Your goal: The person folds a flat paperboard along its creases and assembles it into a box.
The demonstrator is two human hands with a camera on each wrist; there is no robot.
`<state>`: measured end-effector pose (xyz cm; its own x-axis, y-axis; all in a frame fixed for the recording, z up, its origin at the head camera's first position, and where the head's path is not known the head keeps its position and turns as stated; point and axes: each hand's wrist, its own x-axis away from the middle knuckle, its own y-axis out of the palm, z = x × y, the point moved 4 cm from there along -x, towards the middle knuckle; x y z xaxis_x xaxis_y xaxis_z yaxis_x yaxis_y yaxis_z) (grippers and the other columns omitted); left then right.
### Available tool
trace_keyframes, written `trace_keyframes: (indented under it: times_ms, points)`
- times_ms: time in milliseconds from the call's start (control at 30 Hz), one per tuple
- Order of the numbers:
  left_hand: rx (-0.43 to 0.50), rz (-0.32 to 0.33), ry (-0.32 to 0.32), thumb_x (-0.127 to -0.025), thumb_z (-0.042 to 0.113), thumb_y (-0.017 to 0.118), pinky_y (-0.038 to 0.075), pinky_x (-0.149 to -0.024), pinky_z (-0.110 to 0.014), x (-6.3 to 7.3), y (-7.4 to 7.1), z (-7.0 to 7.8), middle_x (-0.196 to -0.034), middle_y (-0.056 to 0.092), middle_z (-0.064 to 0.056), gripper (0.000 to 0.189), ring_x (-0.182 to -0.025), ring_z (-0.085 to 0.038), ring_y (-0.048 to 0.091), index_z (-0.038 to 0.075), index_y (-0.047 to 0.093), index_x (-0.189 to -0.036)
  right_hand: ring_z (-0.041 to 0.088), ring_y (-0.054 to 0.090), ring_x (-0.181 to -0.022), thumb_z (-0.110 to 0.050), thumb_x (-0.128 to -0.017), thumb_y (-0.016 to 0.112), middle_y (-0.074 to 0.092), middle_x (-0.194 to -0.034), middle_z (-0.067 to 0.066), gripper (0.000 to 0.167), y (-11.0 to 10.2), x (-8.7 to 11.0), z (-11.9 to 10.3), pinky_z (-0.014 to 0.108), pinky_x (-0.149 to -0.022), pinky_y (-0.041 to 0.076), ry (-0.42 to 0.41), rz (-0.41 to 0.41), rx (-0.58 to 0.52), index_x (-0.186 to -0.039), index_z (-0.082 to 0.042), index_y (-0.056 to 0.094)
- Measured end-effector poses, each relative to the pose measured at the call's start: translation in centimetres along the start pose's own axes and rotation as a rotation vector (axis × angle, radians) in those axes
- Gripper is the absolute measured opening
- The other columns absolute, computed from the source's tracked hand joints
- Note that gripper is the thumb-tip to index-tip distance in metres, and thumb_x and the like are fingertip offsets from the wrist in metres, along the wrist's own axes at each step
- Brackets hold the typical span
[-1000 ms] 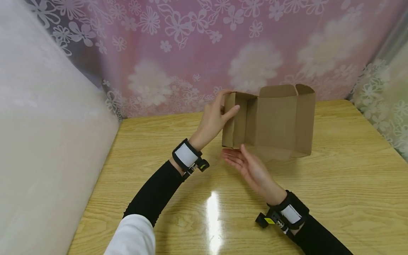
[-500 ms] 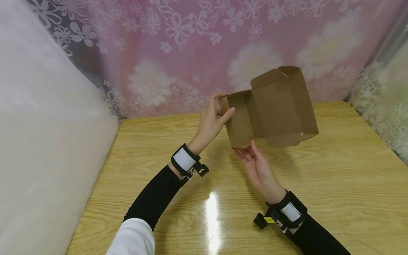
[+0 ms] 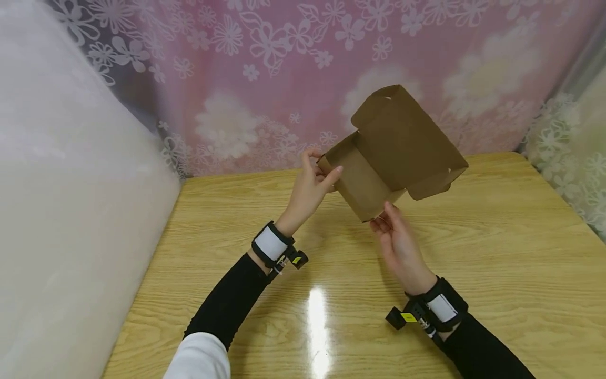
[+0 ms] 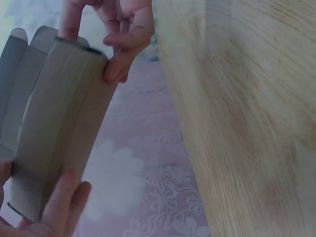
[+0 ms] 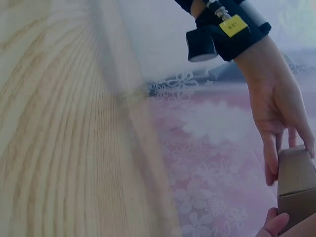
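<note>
An open brown cardboard box [image 3: 362, 176] is held up above the table, tilted, its inside facing the head camera. Its lid [image 3: 409, 137] is folded back to the upper right, with side flaps sticking out. My left hand [image 3: 307, 187] grips the box's left end, thumb over the edge and fingers behind. Lower down, my right hand [image 3: 400, 245] pinches the bottom corner, thumb on the near side. In the left wrist view both hands hold opposite ends of the box's narrow wall [image 4: 59, 118]. Only part of the box [image 5: 296, 182] shows in the right wrist view.
The wooden table [image 3: 227, 210] lies below the hands, with a bright reflection near its front. A pink flowered curtain [image 3: 284, 79] hangs behind it. A white sheet [image 3: 80, 210] closes off the left side, and a pale flowered curtain [image 3: 575, 152] the right.
The box has turned counterclockwise in the head view, its lid swinging up and left. My right hand has moved slightly right and up with the corner; my left has dropped a little.
</note>
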<state>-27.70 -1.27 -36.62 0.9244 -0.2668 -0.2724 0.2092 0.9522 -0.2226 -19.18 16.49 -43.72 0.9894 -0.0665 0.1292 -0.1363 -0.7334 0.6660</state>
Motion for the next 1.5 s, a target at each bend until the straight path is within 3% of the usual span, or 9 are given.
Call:
trace_keyframes:
  times_ms: [200,333,500,667,767,900,967,1267,1500]
  points:
    - [-0.033,0.004,-0.051,-0.107,0.03,0.049,0.06,-0.071,-0.032,0.5,-1.0,-1.0,-0.1,0.061,-0.021,0.026,-0.086,-0.035,0.068,0.006,0.04,-0.113,0.011,0.047,-0.087,-0.027,-0.105,0.051,0.055,-0.093,-0.004,0.016,-1.2,-0.1,-0.9,0.022,-0.084,0.043,0.041,0.045,0.051,-0.096,-0.017,0.06]
    - [-0.027,0.004,-0.133,-0.108,0.033,0.044,0.059,-0.072,-0.032,0.5,-1.5,-1.7,-0.108,0.066,-0.021,0.027,-0.087,-0.03,0.068,0.007,0.045,-0.114,0.011,0.052,-0.092,-0.027,-0.104,0.053,0.061,-0.099,-0.005,0.015,-1.8,-0.3,-1.4,0.022,-0.083,0.045,0.045,0.048,0.074,-0.099,-0.017,0.064]
    - [0.009,-0.028,-0.241,-0.105,0.04,0.047,0.056,-0.08,-0.033,0.7,-2.2,-2.3,-0.115,0.065,-0.019,0.034,-0.093,-0.024,0.066,0.013,0.049,-0.126,0.01,0.055,-0.096,-0.027,-0.104,0.053,0.061,-0.107,-0.006,0.015,-2.3,-0.3,-2.0,0.022,-0.085,0.045,0.059,0.036,0.121,-0.104,-0.017,0.065]
    - [0.107,-0.098,-0.282,-0.104,0.039,0.052,0.057,-0.086,-0.039,1.0,-2.4,-2.8,-0.12,0.063,-0.021,0.051,-0.092,-0.028,0.068,0.023,0.037,-0.151,0.008,0.053,-0.094,-0.028,-0.103,0.055,0.057,-0.11,-0.006,0.016,-2.8,-0.3,-2.5,0.02,-0.082,0.044,0.085,0.02,0.171,-0.096,-0.019,0.066]
    - [0.142,-0.117,-0.312,-0.104,0.036,0.053,0.057,-0.086,-0.039,1.2,-2.5,-3.3,-0.12,0.062,-0.021,0.058,-0.087,-0.023,0.067,0.021,0.032,-0.156,0.008,0.052,-0.095,-0.032,-0.103,0.055,0.055,-0.112,-0.007,0.017,-3.1,-0.5,-2.9,0.019,-0.082,0.044,0.095,-0.001,0.268,-0.108,-0.016,0.061]
    - [0.177,-0.132,-0.362,-0.104,0.032,0.054,0.057,-0.089,-0.041,1.6,-2.7,-3.9,-0.12,0.062,-0.022,0.059,-0.085,-0.018,0.066,0.019,0.031,-0.157,0.008,0.052,-0.103,-0.037,-0.103,0.052,0.049,-0.122,-0.005,0.052,-3.3,-0.6,-3.2,0.018,-0.087,0.045,0.117,-0.034,0.402,-0.143,-0.006,0.04]
    - [0.192,-0.149,-0.379,-0.104,0.03,0.054,0.057,-0.089,-0.042,1.9,-2.7,-4.1,-0.119,0.062,-0.022,0.057,-0.086,-0.019,0.067,0.019,0.034,-0.156,0.008,0.051,-0.105,-0.038,-0.103,0.052,0.046,-0.128,-0.004,0.064,-3.4,-0.7,-3.5,0.019,-0.087,0.045,0.135,-0.053,0.446,-0.151,-0.002,0.029]
    - [0.231,-0.196,-0.418,-0.105,0.022,0.053,0.057,-0.089,-0.043,3.1,-2.8,-5.6,-0.121,0.063,-0.025,0.043,-0.086,-0.021,0.071,0.011,0.048,-0.146,0.003,0.055,-0.094,-0.044,-0.107,0.041,0.048,-0.122,-0.009,0.073,-3.9,-1.8,-4.1,0.022,-0.079,0.046,0.145,-0.226,0.793,-0.157,0.003,0.018]
    - [0.236,-0.212,-0.461,-0.106,0.013,0.048,0.051,-0.098,-0.052,4.4,-2.5,-7.2,-0.133,0.055,-0.031,0.044,-0.098,-0.029,0.068,0.004,0.04,-0.149,0.0,0.059,-0.1,-0.044,-0.107,0.042,0.041,-0.146,0.022,0.069,-4.6,-2.7,-3.7,0.021,-0.088,0.048,0.137,-0.266,0.936,-0.157,0.001,0.023]
